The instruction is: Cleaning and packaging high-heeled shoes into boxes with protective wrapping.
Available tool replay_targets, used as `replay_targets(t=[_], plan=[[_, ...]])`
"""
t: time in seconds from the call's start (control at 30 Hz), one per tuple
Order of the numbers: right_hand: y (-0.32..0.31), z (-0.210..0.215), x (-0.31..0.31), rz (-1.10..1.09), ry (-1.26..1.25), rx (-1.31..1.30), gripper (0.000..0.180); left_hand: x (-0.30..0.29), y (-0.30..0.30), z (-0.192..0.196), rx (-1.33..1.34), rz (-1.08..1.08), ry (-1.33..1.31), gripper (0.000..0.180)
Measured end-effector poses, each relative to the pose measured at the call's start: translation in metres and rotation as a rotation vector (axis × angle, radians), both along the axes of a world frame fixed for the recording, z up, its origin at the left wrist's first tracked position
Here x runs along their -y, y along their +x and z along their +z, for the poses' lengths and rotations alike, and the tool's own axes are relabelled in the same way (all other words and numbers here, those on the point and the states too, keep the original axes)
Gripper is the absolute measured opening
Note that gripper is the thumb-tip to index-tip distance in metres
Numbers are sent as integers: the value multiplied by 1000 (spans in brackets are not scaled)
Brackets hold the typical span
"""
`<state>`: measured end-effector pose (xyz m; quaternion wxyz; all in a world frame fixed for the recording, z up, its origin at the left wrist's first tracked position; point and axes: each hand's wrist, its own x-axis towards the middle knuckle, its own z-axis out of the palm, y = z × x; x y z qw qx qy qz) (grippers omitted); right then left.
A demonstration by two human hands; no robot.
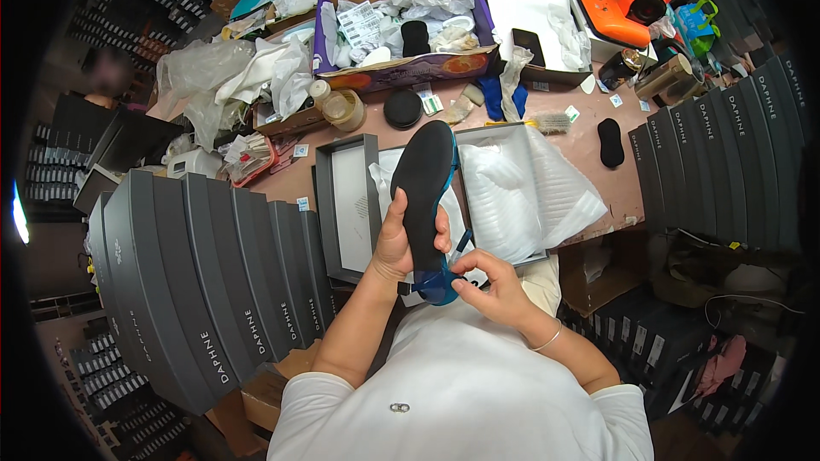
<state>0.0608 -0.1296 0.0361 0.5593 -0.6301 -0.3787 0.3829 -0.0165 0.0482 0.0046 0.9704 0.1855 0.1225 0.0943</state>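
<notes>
The shoe (424, 196) is held sole-up above the near edge of the tabletop (589, 154), toe pointing far, heel near the body; the left hand (395, 243) is clasped around the waist of the sole, thumb on the right edge; the fingers of the right hand (491, 286) are pinched on the blue heel end and a thin strap (462, 245).

To do this well, judged from the grip: keep the left hand steady as the support; let the right fingers work only the strap, with light pull, so the thin band does not kink; keep the shoe over the open shoe box (478, 196) in case of a slip.

Materials: the sole is matte black, flat, elongated with a rounded toe; the upper and heel are glossy translucent blue; the box is rigid grey card, lined with crinkled white tissue paper (547, 196); the lid (346, 205) lies just left of it; a row of grey boxes (205, 282) stands on edge at the left.
</notes>
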Motion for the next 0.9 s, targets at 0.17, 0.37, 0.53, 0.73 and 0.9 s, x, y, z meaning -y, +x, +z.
replay_targets(t=[0.17,0.37,0.53,0.73,0.9], plan=[[-8,-9,4,-34,-89,-259,9,10,-2,5,-85,-48,45,58],[-13,-22,10,-41,-131,-531,4,20,-7,9,-133,-49,197,57],[-13,-14,9,-45,-106,-633,8,24,-9,9,-112,3,222,56],[-12,-12,12,-10,-116,-666,17,22,-10,8,-142,35,150,56],[-12,-12,10,-26,-121,-690,18,19,-12,6,-197,71,122,58]])
